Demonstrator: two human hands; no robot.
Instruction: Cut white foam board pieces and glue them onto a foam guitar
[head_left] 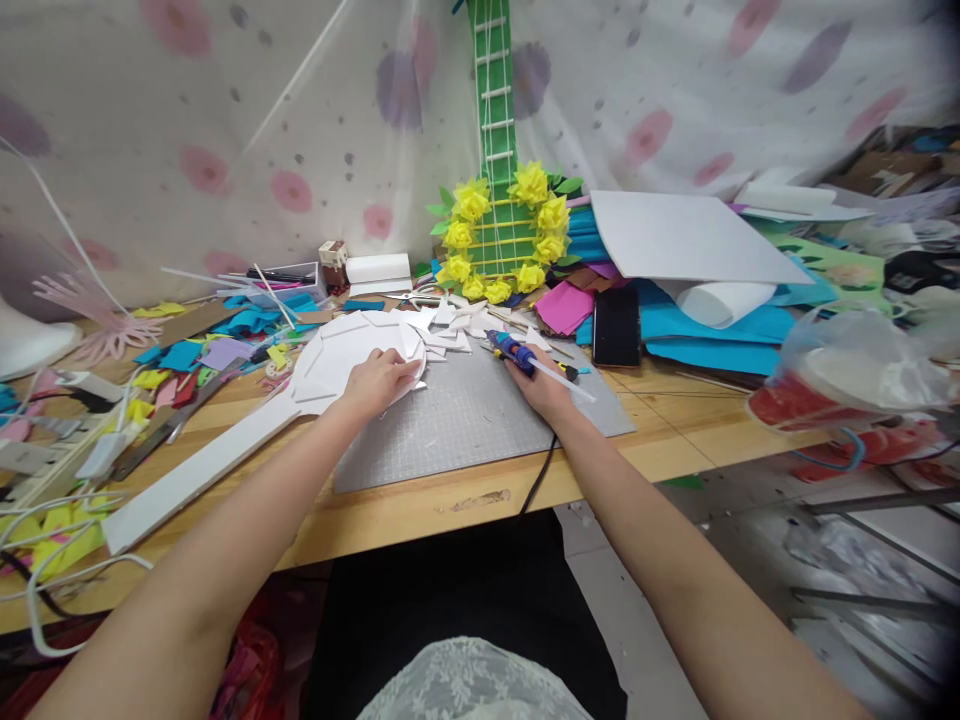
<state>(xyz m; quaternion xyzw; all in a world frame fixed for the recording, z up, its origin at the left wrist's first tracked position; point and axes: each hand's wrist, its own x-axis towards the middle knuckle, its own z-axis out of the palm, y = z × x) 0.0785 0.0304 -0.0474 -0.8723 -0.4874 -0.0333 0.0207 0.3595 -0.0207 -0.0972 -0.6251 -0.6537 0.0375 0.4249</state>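
Note:
A white foam-board shape, with a round body and a long straight neck, lies flat at the left, partly on a grey cutting mat. At the right edge of its round body is my left hand, fingers bent and pressed together on the rim; the fingertips are partly hidden. My right hand is wrapped round a blue hot glue gun above the mat, and a pale glue stick juts from its back. White board scraps are heaped between the hands, just behind them.
A green paper guitar ringed with yellow flowers stands behind the mat. To the right lie a black phone, blue sheets and a large white board. Coloured scraps and white cables crowd the left.

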